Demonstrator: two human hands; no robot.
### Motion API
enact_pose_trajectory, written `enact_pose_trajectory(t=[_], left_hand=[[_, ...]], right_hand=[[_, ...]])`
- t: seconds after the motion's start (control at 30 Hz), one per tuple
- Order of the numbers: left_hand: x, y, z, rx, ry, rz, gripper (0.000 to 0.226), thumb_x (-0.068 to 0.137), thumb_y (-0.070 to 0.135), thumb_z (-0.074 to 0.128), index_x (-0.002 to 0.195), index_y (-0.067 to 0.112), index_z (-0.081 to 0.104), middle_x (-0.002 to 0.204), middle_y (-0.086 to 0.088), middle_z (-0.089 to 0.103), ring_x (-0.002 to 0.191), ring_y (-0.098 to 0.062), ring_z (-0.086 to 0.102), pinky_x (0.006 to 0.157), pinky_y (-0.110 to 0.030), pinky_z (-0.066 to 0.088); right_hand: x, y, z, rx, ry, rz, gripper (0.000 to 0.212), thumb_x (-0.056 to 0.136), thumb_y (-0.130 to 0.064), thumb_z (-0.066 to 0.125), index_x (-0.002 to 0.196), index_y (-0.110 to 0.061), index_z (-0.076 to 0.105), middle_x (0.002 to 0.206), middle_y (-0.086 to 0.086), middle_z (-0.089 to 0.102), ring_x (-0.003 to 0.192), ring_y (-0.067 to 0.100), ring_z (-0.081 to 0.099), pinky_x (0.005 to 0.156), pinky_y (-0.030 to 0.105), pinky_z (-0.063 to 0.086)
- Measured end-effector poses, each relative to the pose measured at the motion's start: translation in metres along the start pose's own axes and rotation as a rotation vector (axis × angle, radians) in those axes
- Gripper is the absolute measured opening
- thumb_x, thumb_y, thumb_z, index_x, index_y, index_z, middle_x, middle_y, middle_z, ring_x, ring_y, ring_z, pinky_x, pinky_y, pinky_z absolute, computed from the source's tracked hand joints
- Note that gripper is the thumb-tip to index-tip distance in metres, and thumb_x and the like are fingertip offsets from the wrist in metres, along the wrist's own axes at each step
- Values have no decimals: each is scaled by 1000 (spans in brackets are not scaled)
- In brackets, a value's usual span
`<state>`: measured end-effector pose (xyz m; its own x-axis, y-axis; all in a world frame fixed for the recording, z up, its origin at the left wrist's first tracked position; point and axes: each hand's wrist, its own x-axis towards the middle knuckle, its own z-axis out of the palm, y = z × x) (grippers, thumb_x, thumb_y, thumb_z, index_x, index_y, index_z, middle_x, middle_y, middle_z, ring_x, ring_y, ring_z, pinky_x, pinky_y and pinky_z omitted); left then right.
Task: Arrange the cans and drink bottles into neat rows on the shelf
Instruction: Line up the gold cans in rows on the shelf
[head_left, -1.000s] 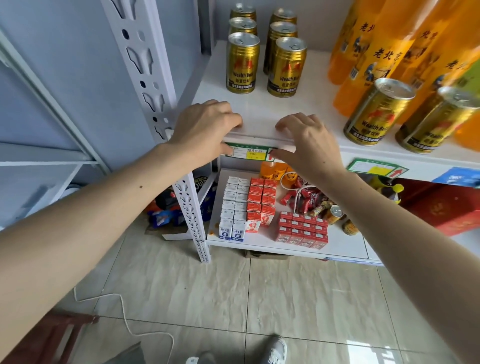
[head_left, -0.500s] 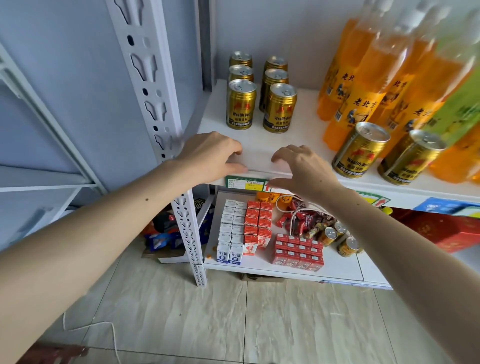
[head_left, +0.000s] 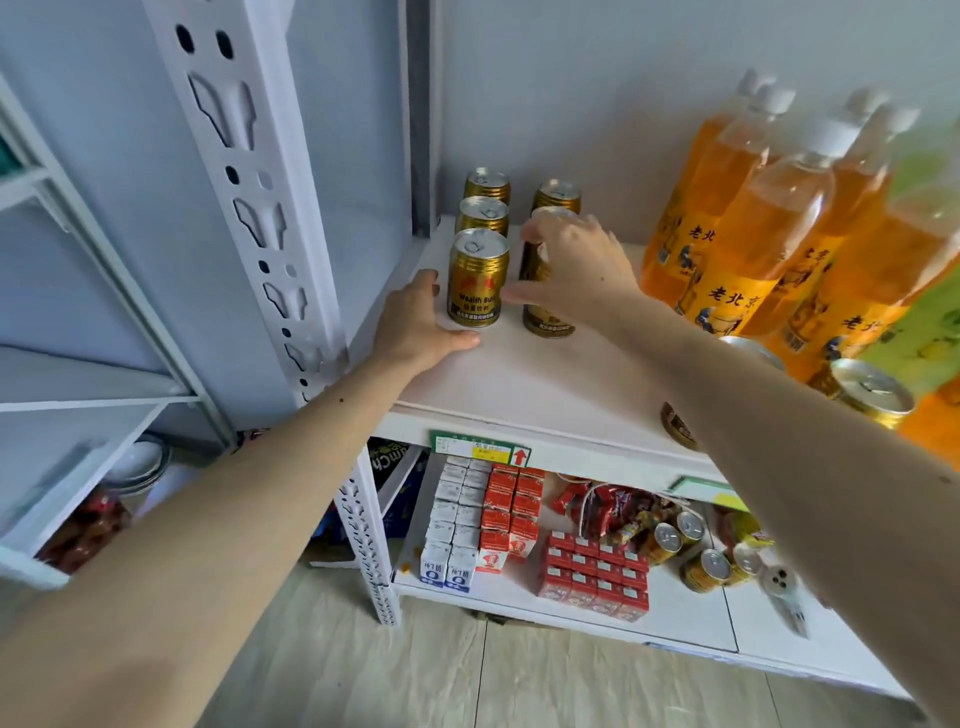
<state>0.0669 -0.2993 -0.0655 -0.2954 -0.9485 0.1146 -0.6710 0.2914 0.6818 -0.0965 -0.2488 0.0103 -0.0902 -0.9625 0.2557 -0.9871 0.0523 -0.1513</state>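
Gold "Wealth Bull" cans stand in two short rows at the back left of the white shelf (head_left: 519, 384). My left hand (head_left: 421, 322) lies open on the shelf, fingers against the left side of the front left can (head_left: 478, 280). My right hand (head_left: 576, 270) is closed over the top and side of the front right can (head_left: 548, 317), hiding most of it. Tall orange drink bottles (head_left: 753, 249) stand in a cluster on the right, with a green bottle (head_left: 924, 322) beside them. Two more gold cans (head_left: 872, 392) sit by the right front edge, partly behind my right forearm.
A white perforated upright (head_left: 249, 182) rises left of the shelf, with another shelf unit (head_left: 78, 405) beyond it. The lower shelf (head_left: 685, 618) holds small milk cartons (head_left: 452, 561), red boxes (head_left: 597, 577), snack packs and several cans. Tiled floor lies below.
Both hands left the shelf's front edge and reached back to the two can rows. The left now rests beside the front left can, and the right has closed on the front right can.
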Motion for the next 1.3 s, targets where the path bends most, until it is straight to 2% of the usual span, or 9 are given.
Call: enact_pose_trajectory(t=[0.13,0.27,0.37,0.5,0.63,0.9,1.03,1.17,1.3], left_hand=[[14,2,6,-4,39,-45,94,64,44,85,141,14,39,142,-6,50,129,-26,48,102,-39,40],[18,0,-1,19,12,-53,91,64,45,85,139,17,40,142,-5,50,128,-26,48,105,-45,41],[21,-2,-7,-36,-51,-48,87,65,40,86,138,21,42,142,-1,50,128,-22,49,105,-41,40],[22,3,-3,-82,-70,-18,82,66,32,86,136,20,44,139,0,53,127,-20,50,103,-35,38],[26,2,1,-47,-50,-4,82,66,37,86,135,20,44,138,-1,55,125,-23,53,105,-40,42],[30,-3,0,-23,-47,8,79,66,36,86,132,18,47,135,-2,58,122,-24,56,103,-44,44],[27,-4,0,10,-59,21,74,67,40,84,129,19,50,131,-2,61,118,-25,58,100,-45,47],[26,-1,-5,189,-98,34,75,71,51,77,130,18,46,132,-3,59,114,-27,59,94,-43,50],[27,4,-15,293,-100,24,86,71,55,76,137,17,36,138,-4,54,119,-28,56,93,-47,50]], right_hand=[[31,-5,10,-33,-50,24,71,76,-67,64,126,-18,50,120,4,61,117,26,53,103,47,37],[54,-19,23,-100,-128,50,81,72,-83,50,114,-13,54,101,4,64,100,26,60,93,44,44],[64,-23,26,-56,-138,51,71,72,-80,53,93,-12,54,90,4,63,89,23,61,81,38,49],[71,-17,18,53,-179,84,60,75,-75,57,71,-16,46,73,-2,55,73,16,56,61,29,40],[76,-15,17,86,-196,101,57,74,-75,57,69,-19,46,71,-2,55,68,13,54,64,31,43],[73,-18,19,23,-158,48,61,67,-80,60,67,-20,47,67,-5,55,63,10,52,51,25,32],[67,-12,18,-9,-194,-17,73,64,-86,53,80,-15,60,73,-2,62,74,17,60,65,32,42],[57,11,1,17,-151,10,80,69,-82,54,116,-17,60,105,0,67,95,21,62,89,43,50],[49,42,-9,-8,-248,120,75,71,-62,72,125,-13,54,117,7,64,93,21,55,76,34,49]])
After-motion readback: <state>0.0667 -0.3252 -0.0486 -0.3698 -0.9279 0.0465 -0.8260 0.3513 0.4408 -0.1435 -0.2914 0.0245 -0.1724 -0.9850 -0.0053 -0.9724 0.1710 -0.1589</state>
